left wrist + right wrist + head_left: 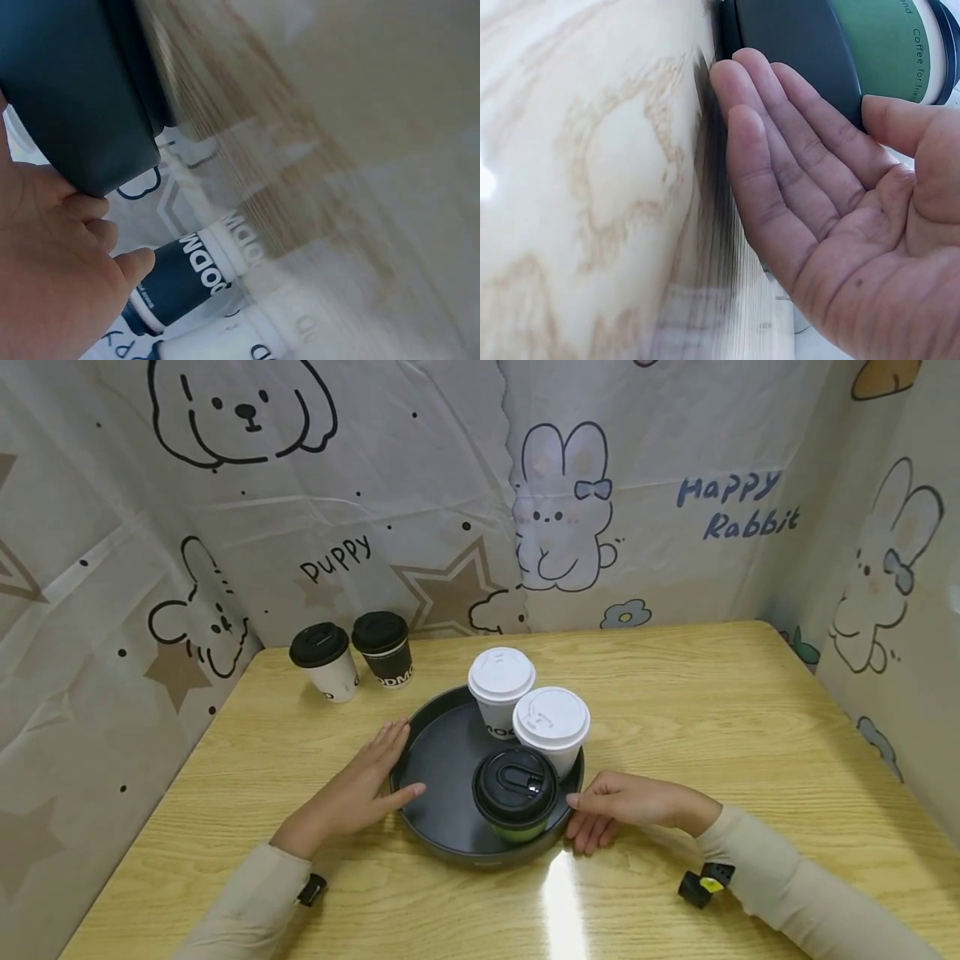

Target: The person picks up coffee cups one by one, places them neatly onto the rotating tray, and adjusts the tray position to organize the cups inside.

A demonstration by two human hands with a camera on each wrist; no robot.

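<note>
A dark round tray (442,777) lies on the wooden table (712,710). It carries two white-lidded cups (501,681) (551,722) and a green cup with a black lid (516,789). My left hand (397,764) rests against the tray's left rim, fingers straight along it and thumb reaching over the edge. In the left wrist view the left hand (52,255) touches the tray's wall (75,97). My right hand (581,820) is at the tray's right rim. Seen from the right wrist, the right hand (802,187) has straight fingers against the tray (795,37), with the green cup (885,37) above.
A white cup with a black lid (322,660) and a black cup (382,647) stand at the table's back left, near the cartoon-printed cloth walls (450,485) that enclose three sides. The black cup (184,277) also shows in the left wrist view.
</note>
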